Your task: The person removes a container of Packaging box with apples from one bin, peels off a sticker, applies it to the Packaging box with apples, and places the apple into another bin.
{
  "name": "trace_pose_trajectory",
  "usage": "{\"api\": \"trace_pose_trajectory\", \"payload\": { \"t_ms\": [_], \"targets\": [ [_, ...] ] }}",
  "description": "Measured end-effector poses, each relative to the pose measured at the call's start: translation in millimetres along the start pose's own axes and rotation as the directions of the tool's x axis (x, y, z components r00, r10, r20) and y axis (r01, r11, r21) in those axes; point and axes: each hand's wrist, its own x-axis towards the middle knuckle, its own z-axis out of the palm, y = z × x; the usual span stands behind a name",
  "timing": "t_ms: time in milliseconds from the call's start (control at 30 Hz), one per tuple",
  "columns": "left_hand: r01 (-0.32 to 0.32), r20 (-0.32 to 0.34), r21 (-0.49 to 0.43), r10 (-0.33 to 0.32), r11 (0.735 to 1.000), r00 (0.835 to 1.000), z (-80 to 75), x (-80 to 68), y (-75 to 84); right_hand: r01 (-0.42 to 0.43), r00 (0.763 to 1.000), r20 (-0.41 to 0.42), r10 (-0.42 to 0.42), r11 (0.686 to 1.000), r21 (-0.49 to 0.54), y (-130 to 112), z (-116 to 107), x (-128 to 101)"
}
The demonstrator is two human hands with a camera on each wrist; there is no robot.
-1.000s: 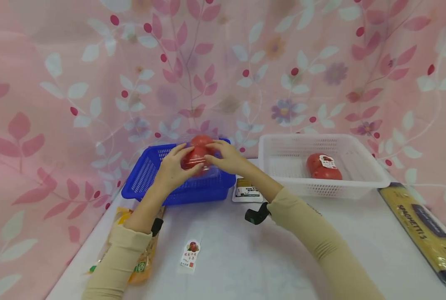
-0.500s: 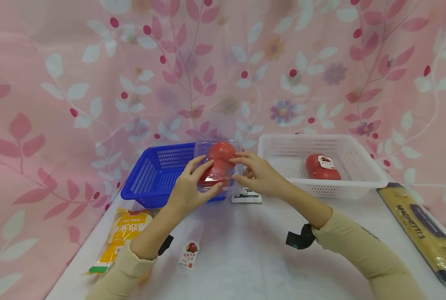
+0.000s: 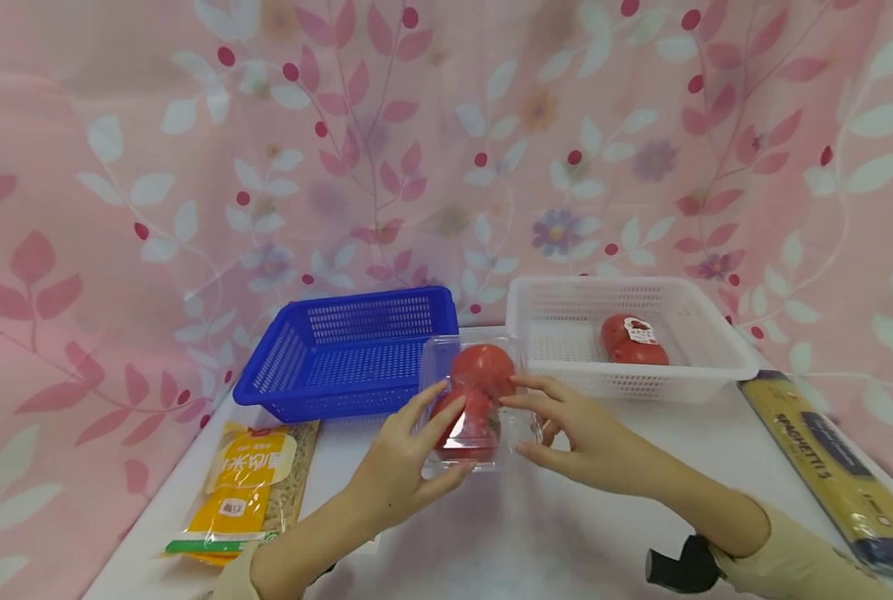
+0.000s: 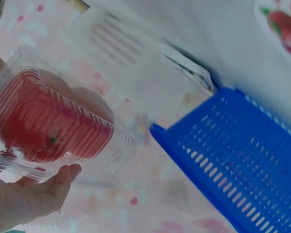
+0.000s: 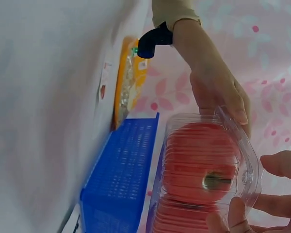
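Clear plastic box: we see a ribbed clamshell [image 3: 475, 400] with two red tomatoes [image 3: 481, 369] stacked inside, held just above the white surface [image 3: 536, 533], in front of the gap between the two baskets.
Left hand: our left hand [image 3: 400, 467] cups the box's left side, fingers up along the wall and thumb under the near edge, so the thin shell is carried rather than squeezed.
Right hand: our right hand [image 3: 585, 437] meets it from the other side, fingertips curled onto the right wall; we judge that the two-sided hold keeps the box level and its lid closed.
Blue basket: the blue basket [image 3: 352, 350] sits behind and left of the box, apart from it, with nothing showing inside.
White basket: the white basket [image 3: 705, 333] stands to the right and holds a second tomato pack [image 3: 634, 340] with a label on top.
Left edge: a yellow noodle packet [image 3: 247, 483] lies flat near our left forearm.
Right edge: a spaghetti pack [image 3: 836, 462] lies lengthwise along the far right of the surface.
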Motion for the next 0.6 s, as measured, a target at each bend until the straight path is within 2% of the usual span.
{"api": "trace_pose_trajectory", "payload": {
  "t_ms": [167,267,400,500,600],
  "targets": [
    [-0.112,-0.001,0.047,0.112,0.993,0.994,7.3,-15.2,14.9,0.002,1.000,-0.008,-0.001,0.998,0.057,-3,10,-25],
    [-0.128,0.020,0.052,0.127,0.990,0.992,12.7,-24.0,20.8,-0.016,1.000,0.010,0.015,0.995,0.098,-1,18,-34],
    [-0.083,0.117,0.024,0.080,0.996,0.990,19.6,-37.7,26.6,-0.039,0.999,0.027,0.036,0.994,0.106,5,29,-43],
    [-0.030,0.208,-0.019,0.033,0.999,0.978,23.4,-47.5,29.5,-0.037,0.999,0.026,0.034,0.994,0.105,11,37,-47],
    [0.005,0.272,-0.038,0.005,0.999,0.962,25.8,-54.5,29.8,-0.007,1.000,0.022,0.005,0.995,0.101,18,45,-49]
  ]
}}
